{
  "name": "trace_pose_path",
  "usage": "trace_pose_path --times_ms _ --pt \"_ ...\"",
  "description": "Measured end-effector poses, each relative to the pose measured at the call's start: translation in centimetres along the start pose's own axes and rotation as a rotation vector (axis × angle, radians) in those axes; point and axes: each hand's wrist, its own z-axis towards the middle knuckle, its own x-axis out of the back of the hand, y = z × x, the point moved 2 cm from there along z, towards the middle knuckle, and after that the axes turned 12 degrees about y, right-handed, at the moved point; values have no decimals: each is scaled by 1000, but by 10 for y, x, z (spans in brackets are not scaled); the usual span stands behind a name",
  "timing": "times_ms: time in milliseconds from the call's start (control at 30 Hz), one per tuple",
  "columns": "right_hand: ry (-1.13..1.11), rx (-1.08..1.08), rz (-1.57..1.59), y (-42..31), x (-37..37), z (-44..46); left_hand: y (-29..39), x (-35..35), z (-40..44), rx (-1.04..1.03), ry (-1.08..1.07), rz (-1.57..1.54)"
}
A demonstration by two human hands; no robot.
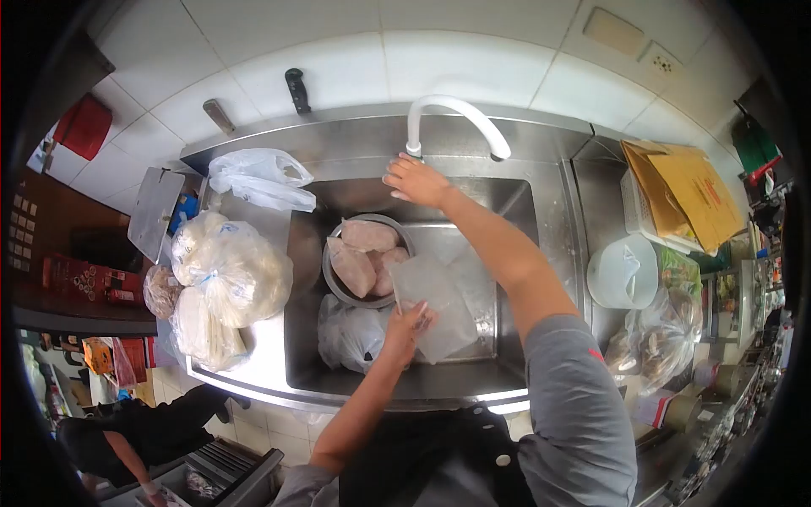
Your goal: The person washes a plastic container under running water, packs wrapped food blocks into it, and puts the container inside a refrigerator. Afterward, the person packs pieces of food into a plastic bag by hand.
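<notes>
My left hand [411, 328] pinches the edge of a translucent plastic bag [435, 308] over the sink [515, 253]. The bag looks flat. My right hand [416, 180] reaches to the base of the white faucet [460, 103], fingers apart; whether it touches the tap there is hidden. Left of the plastic bag, a metal bowl [328, 269] in the sink holds several pale pink pieces of what looks like raw meat [369, 235]. A knotted white plastic bag [353, 334] lies in the sink below the bowl, close to my left hand.
Filled plastic bags [241, 275] crowd the left counter, with a white bag [262, 176] behind. A black-handled knife [297, 90] hangs on the wall. To the right stand a white plastic container [623, 272] and cardboard [688, 190] in a crate. Another person [135, 439] is at lower left.
</notes>
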Motion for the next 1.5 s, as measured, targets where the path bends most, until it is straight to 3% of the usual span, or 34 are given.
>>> trace_pose_path --times_ms 67,267,367,500,567,600,667,700,767,800,867,967,1000,1033,1100,1133,1167,1233,1300,1333,1367,1400,1467,1500 --pt "-391 -13 101 18 -20 5 6 5 -4 6 30 11" --pt "-731 -128 15 18 -36 29 13 8 -4 25 42 -56" --pt "-775 -110 31 20 -53 31 15 5 7 34 -56 -9" --pt "-717 -143 32 16 -55 22 20 -10 6 0 -123 88" --pt "-225 -262 177 10 -44 14 21 -17 2 -42 -146 139" --pt "-224 -266 165 1 -29 12 23 -22 6 -110 -221 142" --pt "340 -537 339 -23 11 0 24 -29 16 -175 -303 139" --pt "336 -538 332 -29 21 -15 26 -31 22 -162 -335 193" --pt "102 -987 432 -21 36 -65 31 -39 32 -145 -371 247" --pt "103 -990 425 -10 44 -85 36 -47 37 -189 -380 337" --pt "168 -1690 1024 12 48 -125 41 -62 60 -273 -424 479" --pt "243 -1641 1249 21 93 -105 50 -99 102 -300 -478 626" --pt "88 -1564 1262 25 108 -93 54 -113 116 -311 -517 671" --pt "96 -1567 1259 26 112 -94 64 -129 119 -340 -521 723" --pt "-232 -1134 1002 24 123 -86 82 -154 125 -374 -535 778" --pt "-384 -999 782 17 129 -84 91 -163 129 -489 -529 900" --pt "-380 -1000 774 11 134 -88 98 -171 133 -606 -520 1017" --pt "-257 -766 376 6 145 -97 108 -179 135 -607 -561 1015" --pt "-270 -715 417 11 151 -110 115 -180 139 -601 -628 1013" --pt "-429 -897 539 11 149 -120 117 -179 141 -600 -626 1013" --pt "-590 -1075 658 10 145 -129 124 -176 144 -968 -402 983" --pt "-590 -1073 657 8 134 -145 132 -173 143 -1321 -158 923" --pt "-220 -1261 653 8 123 -162 148 -156 146 -1615 346 999" --pt "-224 -1259 652 11 121 -164 148 -154 155 -1612 349 995"
